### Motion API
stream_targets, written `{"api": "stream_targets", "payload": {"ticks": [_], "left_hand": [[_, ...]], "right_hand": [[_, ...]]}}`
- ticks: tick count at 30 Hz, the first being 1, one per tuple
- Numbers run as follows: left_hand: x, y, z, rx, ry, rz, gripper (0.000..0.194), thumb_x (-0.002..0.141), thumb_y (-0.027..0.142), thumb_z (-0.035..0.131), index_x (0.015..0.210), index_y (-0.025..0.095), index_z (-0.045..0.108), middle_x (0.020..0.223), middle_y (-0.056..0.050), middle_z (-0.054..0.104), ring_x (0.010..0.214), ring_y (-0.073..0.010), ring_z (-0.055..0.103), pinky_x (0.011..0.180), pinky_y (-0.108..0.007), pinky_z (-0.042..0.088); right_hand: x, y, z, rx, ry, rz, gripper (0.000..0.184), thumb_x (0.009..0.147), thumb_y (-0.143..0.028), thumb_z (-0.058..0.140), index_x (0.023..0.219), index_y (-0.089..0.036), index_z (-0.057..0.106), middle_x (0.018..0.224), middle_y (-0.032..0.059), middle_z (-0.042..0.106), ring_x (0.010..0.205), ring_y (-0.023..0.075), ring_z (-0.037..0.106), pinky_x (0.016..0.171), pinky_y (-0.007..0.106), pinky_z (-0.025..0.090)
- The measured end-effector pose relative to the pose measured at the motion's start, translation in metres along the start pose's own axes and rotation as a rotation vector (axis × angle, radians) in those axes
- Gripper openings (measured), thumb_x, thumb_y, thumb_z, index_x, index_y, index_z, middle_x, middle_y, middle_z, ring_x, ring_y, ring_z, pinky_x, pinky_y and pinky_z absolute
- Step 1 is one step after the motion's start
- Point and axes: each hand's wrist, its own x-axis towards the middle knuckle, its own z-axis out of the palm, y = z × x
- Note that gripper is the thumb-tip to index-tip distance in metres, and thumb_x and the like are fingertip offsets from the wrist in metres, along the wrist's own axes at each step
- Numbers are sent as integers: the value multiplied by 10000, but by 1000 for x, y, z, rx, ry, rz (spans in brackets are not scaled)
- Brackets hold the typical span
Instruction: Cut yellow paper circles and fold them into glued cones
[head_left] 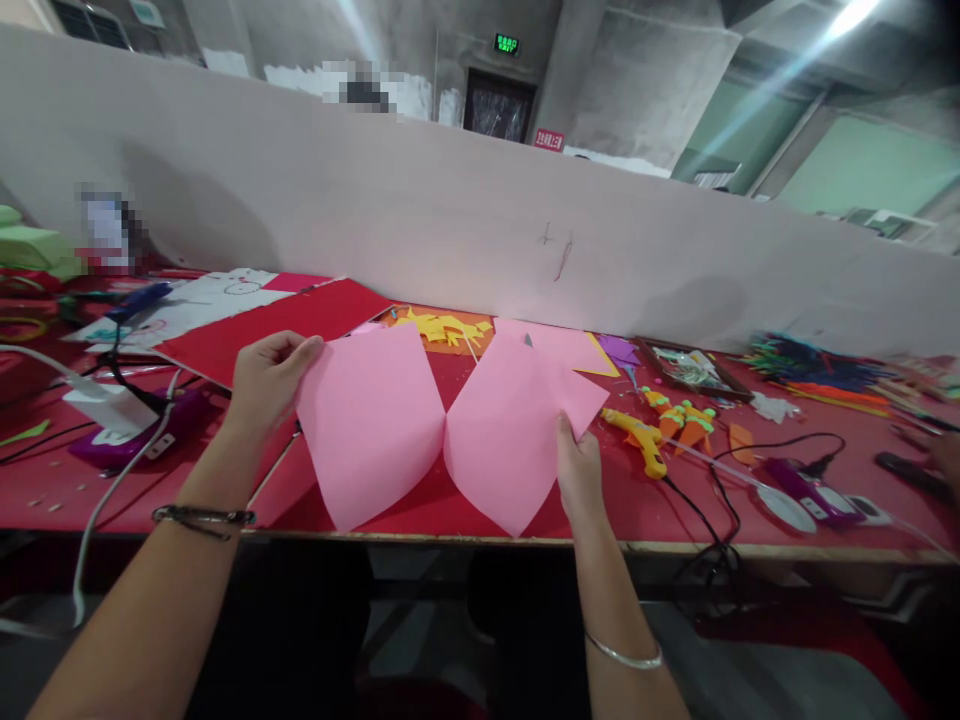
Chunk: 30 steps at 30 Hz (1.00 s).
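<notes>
A pink paper [382, 430] is held up over the table's front edge by both my hands. It has two broad lobes that meet at a narrow point in the middle, and a pointed flap sticks out on the right. My left hand [274, 375] pinches its upper left corner. My right hand [579, 465] grips the right lobe, thumb in front; the other fingers are partly hidden. A small grey pointed tip [529, 341] shows at the right lobe's upper edge; I cannot tell what it belongs to.
On the red table [480, 375] lie a yellow glue gun [637, 440], orange carrot-like shapes [686, 425], yellow paper scraps [442, 328] and a red board [285, 320]. Purple power strips [814, 495] with cables flank me. Another person's hand [946, 460] shows at far right.
</notes>
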Motion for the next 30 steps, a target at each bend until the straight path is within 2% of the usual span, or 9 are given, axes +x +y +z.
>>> {"api": "stream_targets", "payload": {"ticks": [5, 11, 16, 24, 30], "left_hand": [[6, -10, -14, 90, 45, -25, 215, 698, 336, 589, 614, 144, 541, 504, 70, 398, 466, -51, 326, 415, -166, 243], [8, -24, -26, 163, 103, -63, 215, 714, 351, 577, 655, 144, 564, 491, 76, 401, 453, -55, 328, 400, -163, 246], [8, -32, -37, 219, 129, -64, 206, 712, 341, 583, 685, 138, 582, 510, 79, 435, 481, -53, 342, 429, -152, 270], [15, -46, -47, 353, 187, -5, 230, 721, 377, 579, 690, 149, 585, 486, 76, 462, 505, -73, 387, 461, -165, 285], [14, -40, -48, 430, 213, 68, 235, 760, 362, 510, 765, 137, 578, 546, 64, 460, 580, -91, 455, 533, -215, 295]], "right_hand": [[3, 0, -3, 44, 17, -96, 489, 766, -510, 503, 943, -72, 631, 869, 128, 674, 789, 218, 606, 669, 310, 448], [8, 2, -3, 55, 119, -98, 528, 743, -515, 524, 990, -58, 621, 932, 144, 670, 843, 230, 610, 724, 327, 448], [11, 4, -5, 46, 201, -75, 545, 738, -523, 523, 996, -53, 620, 870, 131, 676, 827, 227, 612, 691, 310, 450], [13, 0, -8, 58, 265, -84, 488, 750, -490, 521, 979, -69, 614, 971, 144, 661, 928, 224, 599, 756, 313, 454], [13, -1, -8, 104, 342, -72, 508, 742, -498, 520, 990, -62, 597, 1024, 161, 637, 989, 245, 578, 804, 345, 453]]}}
